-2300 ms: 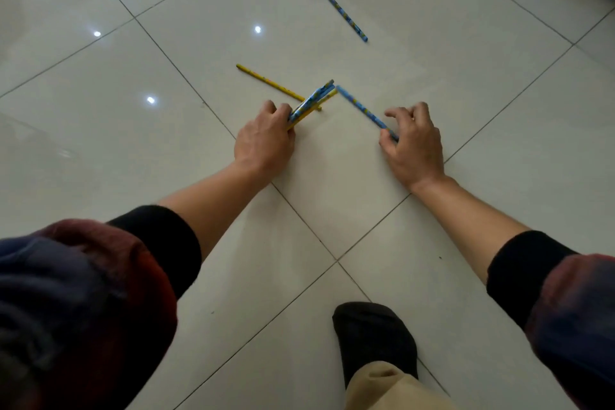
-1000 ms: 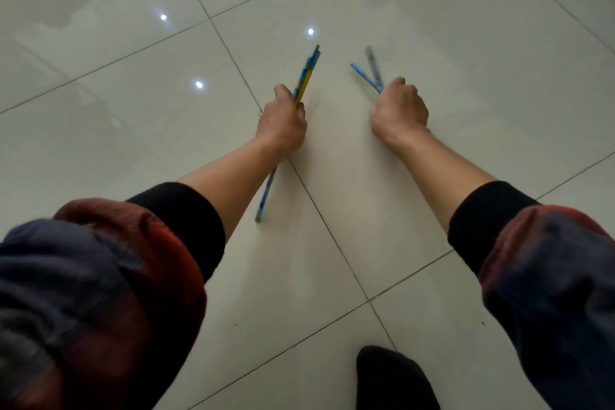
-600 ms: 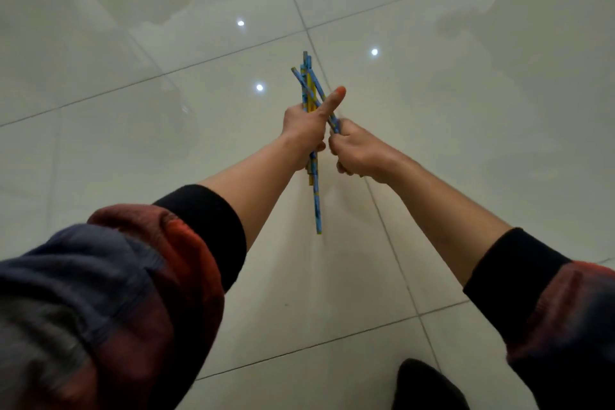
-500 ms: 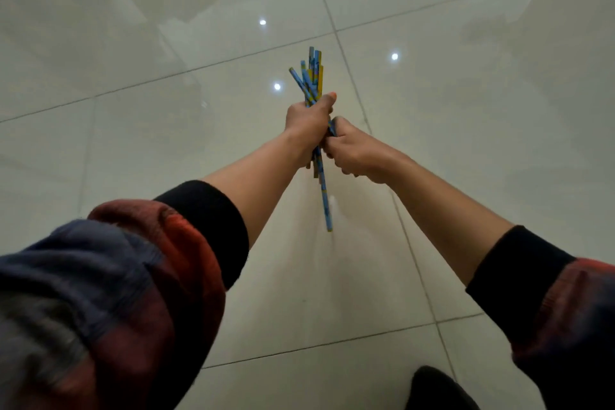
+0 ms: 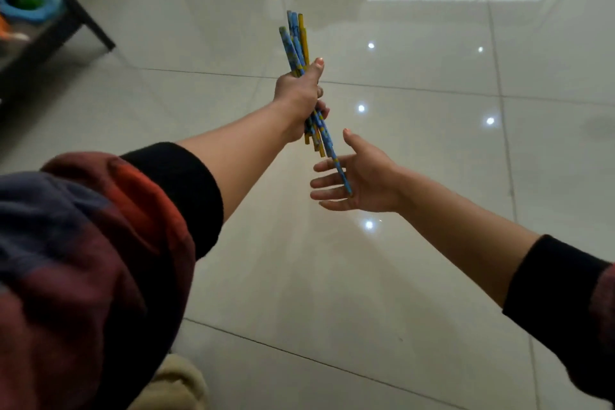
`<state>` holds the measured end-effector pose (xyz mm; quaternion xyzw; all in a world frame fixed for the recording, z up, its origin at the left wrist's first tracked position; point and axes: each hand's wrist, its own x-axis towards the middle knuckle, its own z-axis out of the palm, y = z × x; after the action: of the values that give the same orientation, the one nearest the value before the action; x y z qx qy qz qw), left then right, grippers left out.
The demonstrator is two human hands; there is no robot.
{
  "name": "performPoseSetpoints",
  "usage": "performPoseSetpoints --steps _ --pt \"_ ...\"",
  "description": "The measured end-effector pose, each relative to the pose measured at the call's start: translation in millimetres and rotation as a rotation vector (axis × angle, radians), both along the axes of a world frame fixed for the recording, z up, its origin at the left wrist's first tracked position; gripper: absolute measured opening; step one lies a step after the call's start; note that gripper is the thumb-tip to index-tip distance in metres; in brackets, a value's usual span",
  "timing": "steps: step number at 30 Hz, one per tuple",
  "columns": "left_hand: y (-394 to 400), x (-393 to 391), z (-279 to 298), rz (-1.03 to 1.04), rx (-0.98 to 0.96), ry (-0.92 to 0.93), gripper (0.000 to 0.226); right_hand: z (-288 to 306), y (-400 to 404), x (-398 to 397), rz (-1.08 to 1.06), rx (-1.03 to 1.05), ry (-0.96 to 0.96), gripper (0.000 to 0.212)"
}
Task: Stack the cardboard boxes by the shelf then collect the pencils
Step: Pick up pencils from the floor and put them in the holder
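Presently the left hand clenches the bundle of pencils mid-length, long axis near-upright above the floor, while the released right hand waits just beneath its lower ends.

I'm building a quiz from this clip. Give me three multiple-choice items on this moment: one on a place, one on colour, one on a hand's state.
1. Where is the bundle of pencils?
A. Lying on the floor
B. In the left hand, lifted off the floor
C. On the shelf

2. What colours are the pencils?
A. Blue and yellow
B. Red and green
C. All black

3. How is the right hand?
A. Clenched in a fist
B. Gripping the bundle
C. Open, fingers spread

Answers:
1 B: the left hand grips the bundle above the tiled floor.
2 A: blue patterned and yellow shafts show above the fist.
3 C: its fingers are straight, just below the bundle's lower end.
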<state>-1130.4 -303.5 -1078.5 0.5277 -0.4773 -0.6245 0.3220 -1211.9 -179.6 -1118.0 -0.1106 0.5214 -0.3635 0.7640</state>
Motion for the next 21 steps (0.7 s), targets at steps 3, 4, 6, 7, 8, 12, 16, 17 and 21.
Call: performPoseSetpoints --steps 3,4,6,7,8,12,16,17,21 --pt "-25 33 15 0.169 -0.024 -0.006 0.033 23 -33 38 -0.014 0.063 -0.042 0.072" --pt "-39 48 22 0.222 -0.023 -0.009 0.034 31 -47 55 -0.015 0.081 -0.05 0.072" --pt "-59 69 31 0.306 -0.002 -0.005 0.036 41 -62 80 -0.053 0.112 -0.067 0.071" --pt "-74 85 35 0.352 0.014 0.007 0.036 48 -75 95 -0.068 0.118 -0.062 0.071" --pt "-84 94 38 0.394 0.028 0.002 0.036 52 -82 105 -0.09 0.126 -0.055 0.07" --pt "-134 150 52 0.5 0.061 0.009 0.034 70 -139 161 -0.164 0.119 0.007 0.072" --pt "-181 200 56 0.543 0.065 0.08 0.029 80 -201 216 -0.217 0.094 -0.017 0.074" --pt "-194 219 53 0.547 0.077 0.093 0.028 81 -220 237 -0.226 0.079 -0.035 0.075" --pt "-222 270 26 0.522 0.158 0.121 0.037 79 -277 290 -0.331 0.028 -0.1 0.085"
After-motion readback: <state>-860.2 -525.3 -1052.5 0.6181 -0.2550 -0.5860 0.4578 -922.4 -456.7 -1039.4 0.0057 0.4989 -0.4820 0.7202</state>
